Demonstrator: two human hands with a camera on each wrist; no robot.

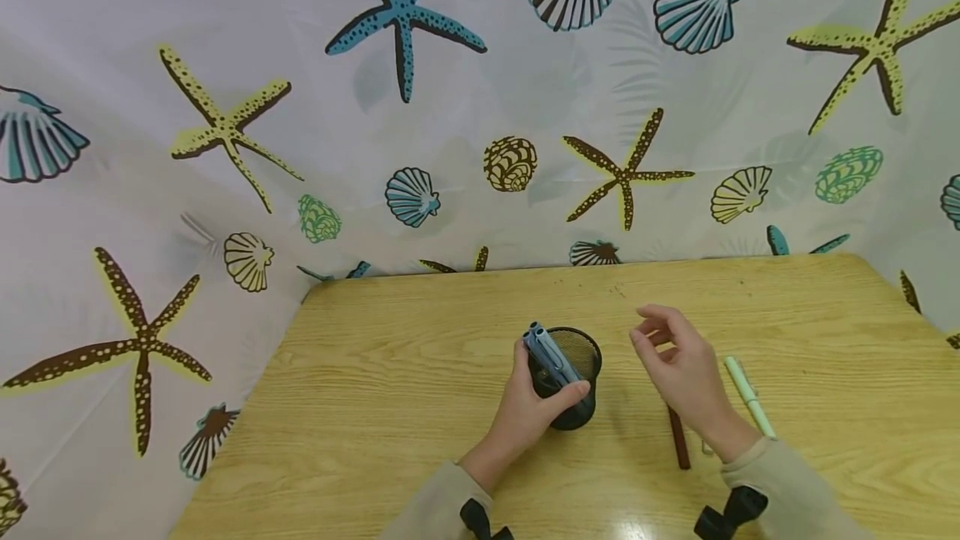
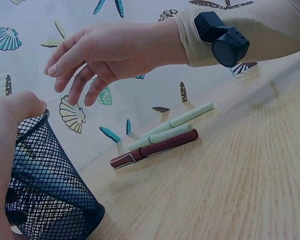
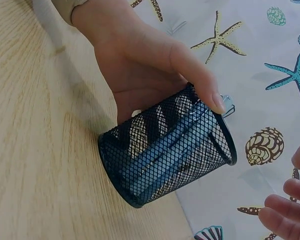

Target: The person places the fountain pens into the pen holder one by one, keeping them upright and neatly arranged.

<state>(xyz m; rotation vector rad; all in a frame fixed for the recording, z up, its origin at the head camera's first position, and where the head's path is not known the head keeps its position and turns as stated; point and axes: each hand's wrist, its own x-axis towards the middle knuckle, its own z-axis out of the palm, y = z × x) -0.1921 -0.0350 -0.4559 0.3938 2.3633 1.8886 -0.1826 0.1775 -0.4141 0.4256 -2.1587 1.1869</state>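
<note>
My left hand grips a black mesh pen cup near the table's middle, its thumb lying over the rim. Several blue pens lean inside the cup, and in the right wrist view they show through the mesh. To the right of the cup, my right hand hovers in the air, fingers loosely bent and holding nothing. Below and beside it lie a dark red pen and a light green pen. A second light green pen shows between those two in the left wrist view.
The wooden table reaches back to a white cloth printed with starfish and shells, which also hangs at both sides. Dark camera mounts sit on the beige sleeves.
</note>
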